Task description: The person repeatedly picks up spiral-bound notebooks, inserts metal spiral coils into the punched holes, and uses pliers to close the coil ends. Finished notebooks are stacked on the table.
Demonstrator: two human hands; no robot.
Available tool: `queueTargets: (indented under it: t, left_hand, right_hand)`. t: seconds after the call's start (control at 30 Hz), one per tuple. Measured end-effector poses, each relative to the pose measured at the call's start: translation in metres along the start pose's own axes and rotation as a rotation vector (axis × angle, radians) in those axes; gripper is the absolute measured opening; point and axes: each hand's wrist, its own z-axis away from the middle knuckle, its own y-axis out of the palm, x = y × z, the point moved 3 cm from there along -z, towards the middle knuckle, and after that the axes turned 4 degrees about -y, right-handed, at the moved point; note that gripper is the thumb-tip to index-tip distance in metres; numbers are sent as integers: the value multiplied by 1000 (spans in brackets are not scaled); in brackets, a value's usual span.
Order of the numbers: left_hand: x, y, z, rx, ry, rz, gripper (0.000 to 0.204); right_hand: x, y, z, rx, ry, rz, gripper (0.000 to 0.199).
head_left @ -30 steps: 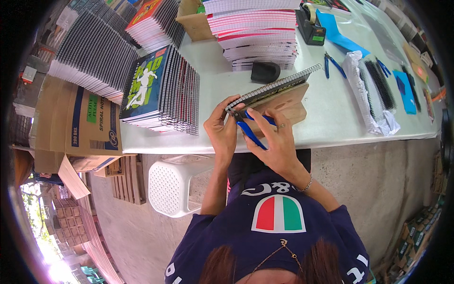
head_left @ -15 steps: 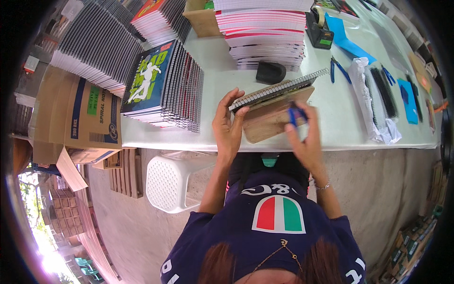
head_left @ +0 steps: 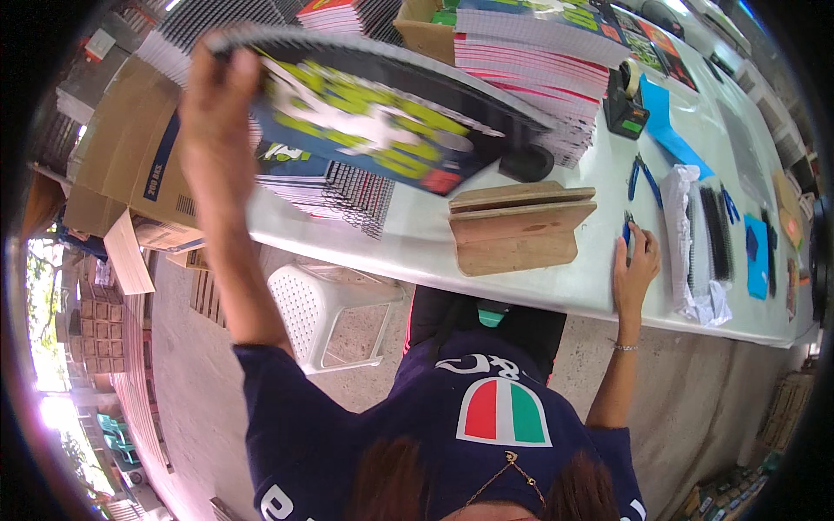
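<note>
A spiral notebook [head_left: 356,122] with a dark blue, lime and white cover is raised over the left part of the table, blurred by motion. My left hand [head_left: 213,148] is closed on its left end. Lower right, my right hand [head_left: 638,260] rests on the tabletop, its fingers around a small blue-handled cutting tool [head_left: 626,229] that they partly hide. Between the hands stands a wooden holder [head_left: 514,247] with a slot along its upper side and nothing in it. Beneath the raised notebook lies a stack of spiral notebooks [head_left: 352,195], partly covered from sight.
Blue pliers [head_left: 644,178], a tape dispenser [head_left: 626,106] and a plastic-wrapped bundle of black coils [head_left: 695,252] are on the right. A tall stack of unbound books [head_left: 530,65] stands behind the holder. At left are a carton [head_left: 130,165] and a white stool [head_left: 334,313].
My left hand has lifted the notebook out of the wooden holder and carried it up and left. My right hand has moved right, down to the tabletop, with the blue-handled tool.
</note>
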Motion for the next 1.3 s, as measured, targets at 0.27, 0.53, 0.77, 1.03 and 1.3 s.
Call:
queueTargets:
  t: [0.27,0.53,0.77,1.03,1.3]
  left_hand:
    - [57,-6,-128,487,89,-156,37]
    - [218,-25,-46,747,15,-887,50]
    - [197,-20,11,591,-72,-863,56]
    - [167,-25,23,574,96,-857,41]
    - [187,-31,31,521,497,-1044,37]
  right_hand:
    - [8,1,-4,106,35,-63,37]
    - [1,-21,-87,-23,-44,-349,33]
    - [72,-45,-215,-76,-20,-909,57]
    - [120,-36,-274,61,100,-1067,64]
    - [98,-35,-312,80,43,-1088,44]
